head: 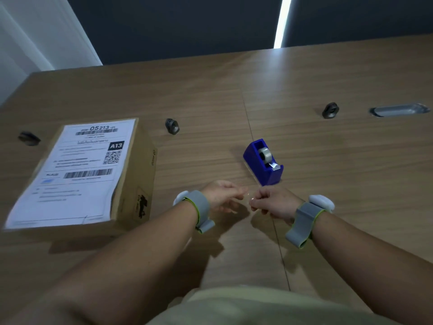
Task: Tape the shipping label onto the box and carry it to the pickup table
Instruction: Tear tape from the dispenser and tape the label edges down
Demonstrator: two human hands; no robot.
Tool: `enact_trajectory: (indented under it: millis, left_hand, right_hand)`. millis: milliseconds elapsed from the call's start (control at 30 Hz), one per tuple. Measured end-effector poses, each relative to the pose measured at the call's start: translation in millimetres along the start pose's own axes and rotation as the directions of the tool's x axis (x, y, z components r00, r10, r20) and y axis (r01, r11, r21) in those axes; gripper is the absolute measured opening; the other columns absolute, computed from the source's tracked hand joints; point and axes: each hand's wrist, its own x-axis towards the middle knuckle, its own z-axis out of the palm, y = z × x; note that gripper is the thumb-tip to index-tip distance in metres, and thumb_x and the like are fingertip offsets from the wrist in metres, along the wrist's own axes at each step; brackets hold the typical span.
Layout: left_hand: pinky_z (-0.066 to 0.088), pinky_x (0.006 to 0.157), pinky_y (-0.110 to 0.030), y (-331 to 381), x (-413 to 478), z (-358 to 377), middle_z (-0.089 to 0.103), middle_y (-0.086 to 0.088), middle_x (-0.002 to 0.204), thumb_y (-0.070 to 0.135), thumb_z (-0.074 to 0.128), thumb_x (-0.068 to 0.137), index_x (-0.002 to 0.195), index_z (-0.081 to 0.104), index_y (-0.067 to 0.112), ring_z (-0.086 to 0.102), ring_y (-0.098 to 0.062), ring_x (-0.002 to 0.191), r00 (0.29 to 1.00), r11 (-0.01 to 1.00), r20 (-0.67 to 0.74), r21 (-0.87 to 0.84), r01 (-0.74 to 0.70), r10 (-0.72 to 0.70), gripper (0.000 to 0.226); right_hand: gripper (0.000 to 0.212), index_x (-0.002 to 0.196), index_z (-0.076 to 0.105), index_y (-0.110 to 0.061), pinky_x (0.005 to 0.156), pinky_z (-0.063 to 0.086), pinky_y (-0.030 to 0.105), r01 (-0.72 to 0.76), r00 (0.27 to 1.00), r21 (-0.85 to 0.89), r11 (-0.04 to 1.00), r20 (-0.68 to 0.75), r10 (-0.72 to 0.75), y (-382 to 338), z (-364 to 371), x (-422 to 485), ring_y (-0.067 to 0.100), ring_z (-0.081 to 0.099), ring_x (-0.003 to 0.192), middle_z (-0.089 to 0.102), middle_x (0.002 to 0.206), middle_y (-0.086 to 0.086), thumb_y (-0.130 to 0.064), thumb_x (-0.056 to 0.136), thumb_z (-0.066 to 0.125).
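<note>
Counts: one cardboard box (138, 174), one shipping label (77, 174), one blue tape dispenser (263, 161), three dark grommets on the table (328, 184): far left (28, 138), middle (172, 126), far right (330, 110). One metal slot (398, 109) at far right.

Box sits on the left of the table, label lying flat on its top, covering most of it; near right corner of the label lifts slightly. Dispenser stands right of the box, well apart, holding one clear tape roll (266, 154).

Left hand (221, 195) and right hand (273, 202) meet near the dispenser's near end, each pinching an end of a short clear tape strip (249, 198) between them. Strip barely visible. One grey wristband per wrist.
</note>
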Motion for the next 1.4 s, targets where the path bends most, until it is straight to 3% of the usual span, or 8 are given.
enact_trajectory:
  millis: [233, 400, 600, 900, 1000, 1133, 1267, 1400]
  left_hand:
    - [0.039, 0.047, -0.016, -4, -37, -46, 0.066, 0.011, 0.070, 0.023, 0.071, 0.085, 0.073, 0.065, 0.023, 0.050, -0.006, 0.054, 0.956, 0.954, -0.174, 0.226, -0.195, 0.237, 0.013]
    - [0.046, 0.061, -0.023, 1, -73, -94, 0.066, -0.002, 0.077, 0.019, 0.071, 0.084, 0.074, 0.065, 0.019, 0.052, -0.013, 0.064, 0.902, 0.925, -0.266, 0.268, -0.269, 0.339, 0.012]
    - [0.049, 0.066, -0.025, 27, -111, -174, 0.066, 0.003, 0.072, 0.017, 0.070, 0.084, 0.076, 0.069, 0.014, 0.052, -0.007, 0.060, 0.774, 0.893, -0.451, 0.300, -0.337, 0.444, 0.009]
    - [0.041, 0.044, -0.015, 42, -97, -267, 0.067, 0.004, 0.077, 0.019, 0.066, 0.086, 0.083, 0.067, 0.013, 0.052, -0.009, 0.052, 0.741, 0.934, -0.596, 0.040, -0.356, 0.308, 0.007]
    - [0.040, 0.048, -0.018, 49, -82, -279, 0.068, 0.006, 0.079, 0.021, 0.065, 0.086, 0.084, 0.068, 0.014, 0.055, -0.008, 0.052, 0.712, 0.932, -0.638, 0.026, -0.362, 0.294, 0.007]
    - [0.039, 0.048, -0.019, 58, -56, -299, 0.068, 0.006, 0.079, 0.021, 0.065, 0.085, 0.078, 0.067, 0.019, 0.059, -0.013, 0.060, 0.703, 0.942, -0.663, 0.014, -0.335, 0.260, 0.008]
    - [0.041, 0.039, -0.014, 63, -33, -315, 0.064, 0.003, 0.066, 0.018, 0.063, 0.087, 0.080, 0.068, 0.015, 0.055, -0.011, 0.050, 0.683, 0.949, -0.688, 0.024, -0.314, 0.243, 0.009]
    - [0.045, 0.047, -0.019, 63, -13, -322, 0.064, -0.002, 0.063, 0.016, 0.062, 0.085, 0.073, 0.065, 0.017, 0.055, -0.016, 0.047, 0.664, 0.959, -0.720, 0.006, -0.285, 0.202, 0.013]
  right_hand:
    - [0.006, 0.083, 0.068, -0.015, 0.052, 0.037, 0.023, -0.010, 0.999, -0.064, 0.998, 0.040, 0.013, -40, 41, -1, 0.009, 0.051, 0.063, 0.067, 0.076, -0.004, -0.020, 0.085, 0.065]
    - [0.005, 0.083, 0.067, -0.013, 0.047, 0.034, 0.022, -0.009, 0.999, -0.036, 0.999, 0.049, 0.010, -88, 76, 10, 0.010, 0.046, 0.058, 0.064, 0.072, -0.001, -0.016, 0.086, 0.065]
    - [0.014, 0.078, 0.056, -0.016, 0.044, 0.025, 0.019, 0.017, 0.987, 0.011, 1.000, 0.161, -0.018, -182, 113, 42, 0.009, 0.036, 0.052, 0.056, 0.070, 0.001, -0.011, 0.092, 0.059]
    - [0.024, 0.066, 0.052, -0.011, 0.038, 0.026, 0.017, 0.055, 0.992, -0.034, 0.998, 0.112, -0.051, -267, 146, 117, 0.012, 0.037, 0.052, 0.054, 0.074, 0.008, -0.010, 0.088, 0.063]
    - [0.024, 0.066, 0.054, -0.009, 0.031, 0.032, 0.014, 0.039, 0.997, -0.039, 0.998, 0.068, -0.036, -281, 149, 136, 0.009, 0.046, 0.043, 0.060, 0.056, 0.000, -0.008, 0.089, 0.062]
    - [0.031, 0.059, 0.058, -0.011, 0.042, 0.035, 0.023, -0.001, 0.996, -0.211, 0.978, 0.086, 0.020, -304, 151, 163, 0.007, 0.044, 0.034, 0.053, 0.047, -0.003, -0.020, 0.089, 0.062]
    - [0.033, 0.062, 0.053, -0.008, 0.041, 0.036, 0.018, -0.014, 0.998, -0.290, 0.957, 0.050, 0.030, -320, 158, 183, 0.004, 0.044, 0.027, 0.050, 0.030, -0.008, -0.014, 0.095, 0.054]
    - [0.033, 0.063, 0.052, -0.009, 0.054, 0.033, 0.023, 0.010, 0.996, -0.429, 0.903, 0.086, 0.031, -330, 163, 198, 0.016, 0.040, 0.053, 0.049, 0.060, 0.006, -0.016, 0.096, 0.053]
